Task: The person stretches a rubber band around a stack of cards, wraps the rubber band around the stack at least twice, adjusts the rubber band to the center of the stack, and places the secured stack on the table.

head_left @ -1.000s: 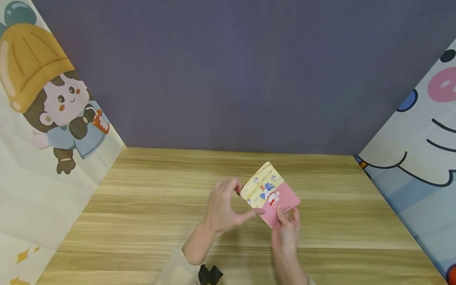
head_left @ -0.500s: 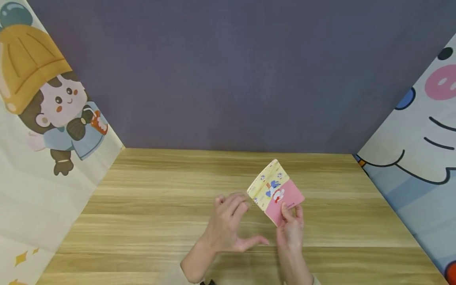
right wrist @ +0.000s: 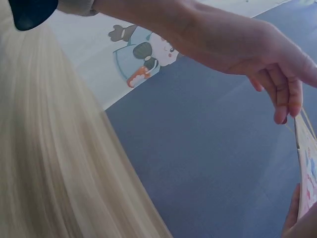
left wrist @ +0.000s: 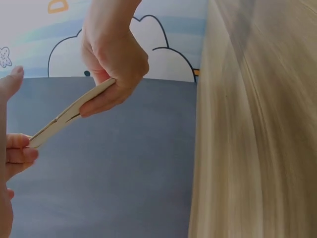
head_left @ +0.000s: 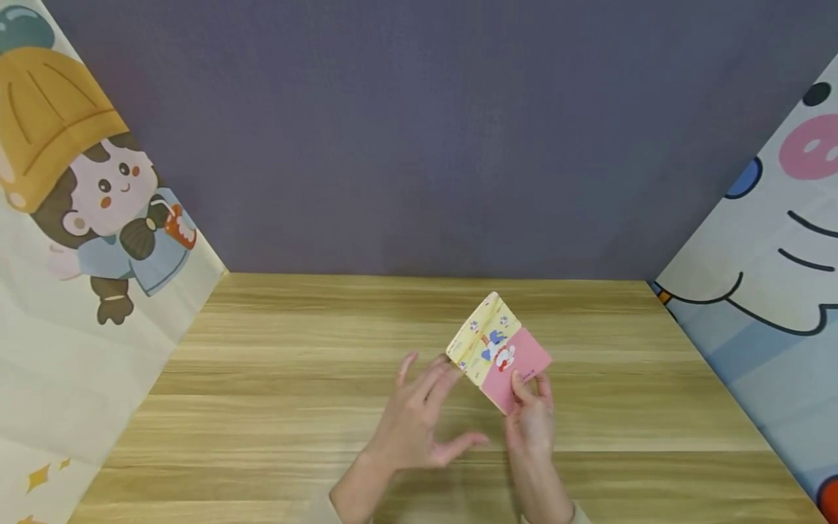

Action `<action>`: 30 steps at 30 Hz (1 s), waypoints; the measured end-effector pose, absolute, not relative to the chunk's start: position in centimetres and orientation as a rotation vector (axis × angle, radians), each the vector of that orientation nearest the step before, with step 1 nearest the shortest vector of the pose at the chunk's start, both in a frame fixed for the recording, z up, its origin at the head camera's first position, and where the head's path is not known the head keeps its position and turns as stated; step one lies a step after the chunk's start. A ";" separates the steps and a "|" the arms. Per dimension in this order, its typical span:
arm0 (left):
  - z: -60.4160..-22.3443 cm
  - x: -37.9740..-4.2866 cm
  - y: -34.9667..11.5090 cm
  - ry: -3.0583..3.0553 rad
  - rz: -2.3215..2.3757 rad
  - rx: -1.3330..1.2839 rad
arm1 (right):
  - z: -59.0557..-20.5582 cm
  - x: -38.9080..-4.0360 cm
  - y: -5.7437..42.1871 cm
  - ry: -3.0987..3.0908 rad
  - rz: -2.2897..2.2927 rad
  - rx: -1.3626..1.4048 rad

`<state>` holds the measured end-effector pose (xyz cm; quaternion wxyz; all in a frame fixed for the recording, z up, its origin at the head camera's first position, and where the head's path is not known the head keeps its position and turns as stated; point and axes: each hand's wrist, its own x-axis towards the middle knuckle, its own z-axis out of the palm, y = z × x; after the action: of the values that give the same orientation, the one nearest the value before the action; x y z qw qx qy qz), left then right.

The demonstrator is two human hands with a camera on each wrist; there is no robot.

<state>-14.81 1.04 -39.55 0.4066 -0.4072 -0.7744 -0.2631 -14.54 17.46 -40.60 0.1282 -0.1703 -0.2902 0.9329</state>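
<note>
A small booklet (head_left: 499, 354), with a pink lower part, a yellow upper part and cartoon figures, is held tilted above the table. My right hand (head_left: 533, 422) pinches its lower right corner, thumb on the front and fingers behind. My left hand (head_left: 411, 422) is at the booklet's left corner, fingers extended to its edge and thumb spread well away. In the left wrist view the booklet (left wrist: 62, 119) appears edge-on, a narrow split showing along its side. The right wrist view has the left fingertips (right wrist: 282, 111) at the top end of the booklet (right wrist: 309, 168).
Beneath the hands lies a wood-grain table (head_left: 262, 407). A dark grey-blue panel (head_left: 419, 145) rises along its back edge. Cartoon-printed sheets flank it, a child in a yellow hat (head_left: 98, 160) on the left and a pink-nosed white figure (head_left: 779, 240) on the right.
My left hand has drawn down and left from the booklet's edge, its thumb coming off the front, then its fingers return to the left corner. My right hand keeps hold, shifting slightly right and back.
</note>
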 end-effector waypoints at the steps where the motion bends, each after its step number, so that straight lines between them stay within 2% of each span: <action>1: -39.6 -14.8 1.0 -1.957 -0.696 -1.020 | -40.7 -14.6 17.4 -0.864 2.706 -0.483; 11: -41.0 -14.3 -0.1 -1.939 -1.016 -0.892 | -40.5 -14.9 17.2 -1.088 2.555 -0.359; 20: -41.2 -14.5 -0.9 -2.016 -1.064 -0.785 | -40.4 -15.0 17.4 -1.339 2.435 -0.276; 22: -41.2 -14.6 -1.0 -2.008 -1.063 -0.777 | -42.1 -15.7 18.1 -1.379 2.412 -0.172; 27: -40.9 -15.2 -1.4 -1.959 -1.057 -0.790 | -50.0 -18.9 21.2 -1.353 2.412 0.115; 30: -40.7 -15.6 -1.8 -1.945 -1.090 -0.781 | -49.3 -18.6 21.2 -1.309 2.462 0.167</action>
<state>-15.59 -1.79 -40.72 0.3799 -0.3060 -0.7615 -0.4268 -18.59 21.24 -49.31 0.1732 0.0589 -0.4616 0.8680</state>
